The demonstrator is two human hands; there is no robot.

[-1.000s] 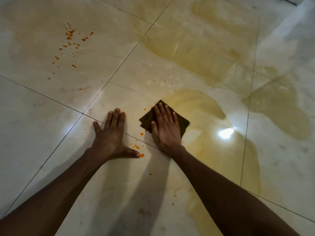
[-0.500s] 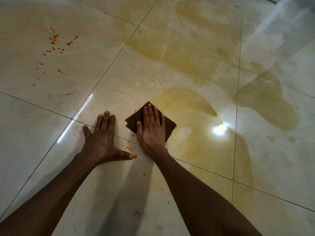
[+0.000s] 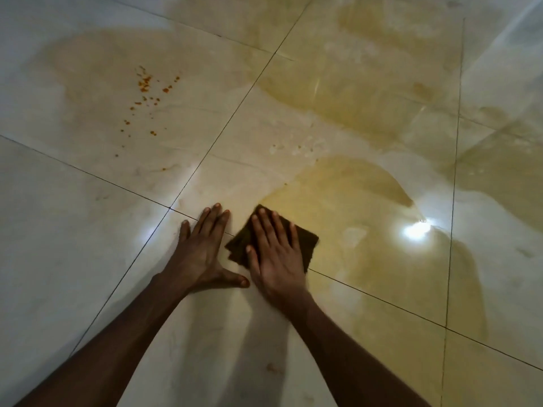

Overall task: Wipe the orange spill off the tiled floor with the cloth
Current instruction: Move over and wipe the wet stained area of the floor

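1. While my right hand [image 3: 276, 259] presses flat on the cloth [image 3: 305, 240], fingers spread, I am mid-wipe at the yellow smear's [image 3: 346, 207] near edge on the floor [image 3: 73, 230].
2. My left hand [image 3: 199, 251] lies open on bare tile just beside, bracing, holding nothing.
3. Next, I judge, the cloth must travel to the orange specks [image 3: 144, 86] well away, up and left.

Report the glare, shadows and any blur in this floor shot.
Head view: a bright light reflection glares off the wet tile to the right of the cloth; fainter sheen left of the left hand. Soft forearm shadows fall on the floor toward the camera. The right hand is slightly motion-blurred at the wrist. Corners dim.
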